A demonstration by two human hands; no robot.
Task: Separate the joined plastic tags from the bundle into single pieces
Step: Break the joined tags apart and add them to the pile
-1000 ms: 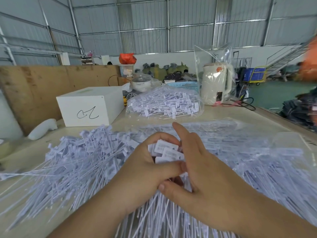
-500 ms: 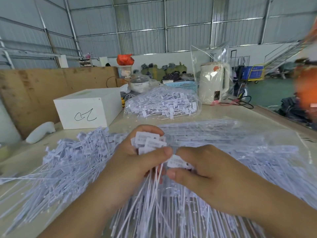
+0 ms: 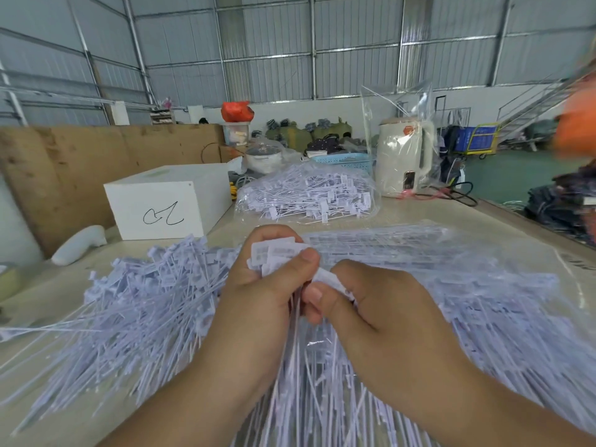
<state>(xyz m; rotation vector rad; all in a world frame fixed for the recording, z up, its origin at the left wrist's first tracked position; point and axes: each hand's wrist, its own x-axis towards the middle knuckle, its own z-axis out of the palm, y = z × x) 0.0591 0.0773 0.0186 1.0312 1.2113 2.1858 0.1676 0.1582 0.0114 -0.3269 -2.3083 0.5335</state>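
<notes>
My left hand (image 3: 258, 304) grips a bundle of joined white plastic tags (image 3: 274, 253) by their flat heads, thumb across the front, with the long thin tails hanging down below my palm. My right hand (image 3: 380, 311) pinches a single tag (image 3: 329, 280) at the bundle's right edge between thumb and curled fingers. Both hands meet at the centre of the view above the table. A wide heap of loose tags (image 3: 135, 304) spreads to the left, and more tags under clear plastic (image 3: 477, 285) lie to the right.
A clear bag of tags (image 3: 309, 195) lies behind my hands. A white box (image 3: 167, 201) stands at the back left, a bagged cream kettle (image 3: 403, 156) at the back right with a black cable. A white handheld device (image 3: 77, 245) lies left. The table edge runs along the right.
My right hand's fingers, straight over the bundle a second ago, have curled and now pinch one tag at the bundle's right side. The left hand has raised the bundle slightly.
</notes>
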